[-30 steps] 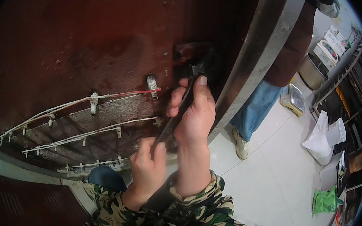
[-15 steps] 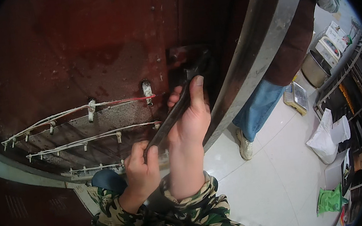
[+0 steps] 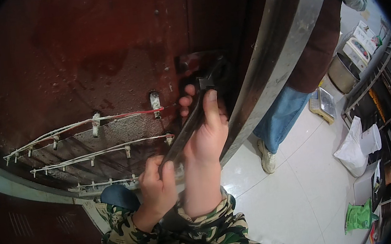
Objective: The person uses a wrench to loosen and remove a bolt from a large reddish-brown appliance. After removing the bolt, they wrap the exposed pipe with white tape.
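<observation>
Both my hands hold a long dark wrench [image 3: 185, 136], slanting up to the right inside the dark red metal cabinet [image 3: 112, 30]. My left hand [image 3: 159, 190] is closed around the handle's lower end. Higher up, my right hand [image 3: 208, 139] wraps the handle just below the head, its thumb along the top. The wrench head lies in deep shadow by a dark plate [image 3: 193, 60] on the cabinet wall; what its jaws touch cannot be made out. Left of my hands, whitish stubs [image 3: 155, 105] stick out of the wall, with white and red wires [image 3: 127, 114] strung along them.
A curved metal frame edge [image 3: 265, 61] runs close by my right hand. Beyond it stands a person in blue jeans [image 3: 279, 117] on the tiled floor [image 3: 262, 201]. A metal pot [image 3: 343, 73], white bag [image 3: 351, 147], green packet [image 3: 359, 216] and rack [image 3: 387, 110] line the right side.
The view has shifted slightly. My hands and the wrench stand a little lower against the cabinet wall; both grips are unchanged.
</observation>
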### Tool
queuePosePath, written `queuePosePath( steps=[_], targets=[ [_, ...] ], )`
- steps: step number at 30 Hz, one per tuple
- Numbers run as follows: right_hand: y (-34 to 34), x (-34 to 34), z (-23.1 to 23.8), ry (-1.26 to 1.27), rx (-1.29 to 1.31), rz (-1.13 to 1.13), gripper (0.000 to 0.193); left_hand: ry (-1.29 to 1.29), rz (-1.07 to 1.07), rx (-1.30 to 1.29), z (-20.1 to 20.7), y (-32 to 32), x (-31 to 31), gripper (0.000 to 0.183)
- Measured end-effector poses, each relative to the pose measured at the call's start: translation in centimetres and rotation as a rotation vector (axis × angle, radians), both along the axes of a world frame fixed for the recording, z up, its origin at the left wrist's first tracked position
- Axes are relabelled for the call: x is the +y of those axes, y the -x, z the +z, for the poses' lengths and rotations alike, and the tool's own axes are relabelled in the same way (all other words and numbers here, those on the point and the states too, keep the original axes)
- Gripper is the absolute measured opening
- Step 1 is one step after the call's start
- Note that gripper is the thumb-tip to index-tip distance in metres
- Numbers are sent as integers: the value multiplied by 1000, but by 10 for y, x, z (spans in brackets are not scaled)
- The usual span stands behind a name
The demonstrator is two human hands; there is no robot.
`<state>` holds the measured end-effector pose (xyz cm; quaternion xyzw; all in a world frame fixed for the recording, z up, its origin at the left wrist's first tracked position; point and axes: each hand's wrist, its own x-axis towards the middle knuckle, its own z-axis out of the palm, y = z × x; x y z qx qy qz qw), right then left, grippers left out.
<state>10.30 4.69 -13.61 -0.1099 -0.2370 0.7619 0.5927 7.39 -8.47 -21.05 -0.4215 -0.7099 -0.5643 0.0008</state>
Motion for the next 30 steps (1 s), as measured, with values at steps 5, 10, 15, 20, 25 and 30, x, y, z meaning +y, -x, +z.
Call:
queuePosePath(
  steps=[5,10,15,20,25,30],
  targets=[
    [-3,0,-1,72,-7,45,32,-30,44,122,0,1,4,16],
    [3,-1,-1,59,5,-31,31,-8,-6,14,1,7,2,14],
    [6,1,-1,-22,53,-43,31,18,-71,-87,-2,21,5,12],
    [5,4,-3,22,-46,-36,31,-6,-109,-168,-7,18,10,12],
    [5,6,-5,-87,36,-32,29,10,-104,-122,-5,16,8,13],
    [4,9,-7,-150,108,-7,29,77,-50,-46,1,13,5,13]
  ],
)
